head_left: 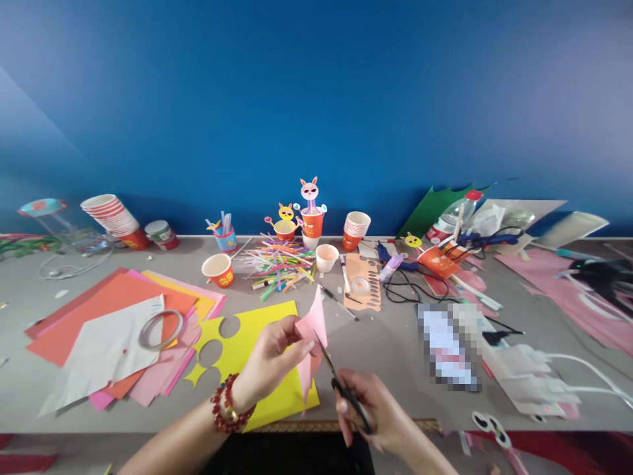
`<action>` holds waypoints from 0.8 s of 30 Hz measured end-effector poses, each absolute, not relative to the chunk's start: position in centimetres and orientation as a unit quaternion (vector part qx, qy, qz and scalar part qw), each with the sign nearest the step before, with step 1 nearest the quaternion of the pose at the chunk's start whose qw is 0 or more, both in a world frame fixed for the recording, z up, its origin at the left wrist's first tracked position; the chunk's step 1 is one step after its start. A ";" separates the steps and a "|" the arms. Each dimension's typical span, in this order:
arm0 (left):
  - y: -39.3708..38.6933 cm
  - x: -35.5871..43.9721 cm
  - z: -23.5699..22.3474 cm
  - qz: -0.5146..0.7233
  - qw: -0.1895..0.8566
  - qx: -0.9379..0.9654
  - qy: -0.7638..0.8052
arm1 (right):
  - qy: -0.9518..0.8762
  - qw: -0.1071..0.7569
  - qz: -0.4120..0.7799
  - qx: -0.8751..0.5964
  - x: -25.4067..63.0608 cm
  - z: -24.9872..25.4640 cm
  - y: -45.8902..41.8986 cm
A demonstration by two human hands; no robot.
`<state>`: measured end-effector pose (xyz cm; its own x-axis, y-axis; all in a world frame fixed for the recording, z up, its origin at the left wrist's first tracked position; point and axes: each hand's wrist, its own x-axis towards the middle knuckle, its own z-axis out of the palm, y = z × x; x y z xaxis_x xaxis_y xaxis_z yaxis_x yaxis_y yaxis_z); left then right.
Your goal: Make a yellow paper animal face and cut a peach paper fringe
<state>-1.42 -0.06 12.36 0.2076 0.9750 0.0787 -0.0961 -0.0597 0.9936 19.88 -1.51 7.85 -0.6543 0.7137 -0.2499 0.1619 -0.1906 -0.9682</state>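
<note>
Between the thumb and fingers of my left hand (277,356) is a piece of pink paper (315,318), held above the table near its front edge. Its outline is cut and pointed, and part of it hangs below my fingers. My right hand (368,402) grips scissors (352,399) by their dark handles. The blades reach up and left to the paper's edge by my left thumb; how far apart they are is hard to see. Under my left hand lies a yellow sheet (257,323) with round holes cut along its left side.
Coloured paper sheets (119,316) and a tape roll (161,330) lie left. Behind are a heap of straw pieces (279,264), paper cups (217,269) and cup figures with animal heads (311,221). Rightward are a glue gun (395,259), cables and a power strip (529,376).
</note>
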 end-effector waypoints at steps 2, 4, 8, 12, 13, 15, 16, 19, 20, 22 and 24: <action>0.0 -1.4 12.4 0.484 0.558 0.541 0.402 | -0.601 0.202 0.683 -0.362 19.9 7.6 -1.5; 0.0 -1.4 12.5 0.484 0.559 0.540 0.403 | -0.600 0.202 0.683 -0.364 19.9 7.3 -1.6; 0.1 -1.4 12.6 0.495 0.551 0.532 0.410 | -0.599 0.204 0.679 -0.372 19.9 7.0 -1.7; -0.3 -1.0 12.4 0.509 0.544 0.531 0.404 | -0.594 0.212 0.680 -0.374 19.8 6.9 -1.7; -0.4 -0.9 12.3 0.506 0.536 0.539 0.407 | -0.592 0.214 0.682 -0.373 19.8 6.9 -1.7; -0.7 -0.6 12.1 0.495 0.504 0.565 0.426 | -0.591 0.220 0.681 -0.373 19.7 6.9 -1.8; -0.9 -0.5 11.9 0.489 0.485 0.578 0.439 | -0.591 0.222 0.679 -0.375 19.7 7.0 -1.8; -1.2 -0.3 11.8 0.474 0.452 0.599 0.461 | -0.592 0.221 0.676 -0.379 19.5 7.2 -1.9; -1.3 -0.3 11.9 0.468 0.450 0.605 0.462 | -0.592 0.221 0.677 -0.377 19.5 7.4 -1.9; -1.3 -0.4 12.1 0.456 0.447 0.616 0.462 | -0.597 0.226 0.675 -0.370 19.4 7.6 -1.9; -1.4 -0.5 12.3 0.448 0.445 0.623 0.462 | -0.606 0.231 0.670 -0.361 19.3 7.9 -1.8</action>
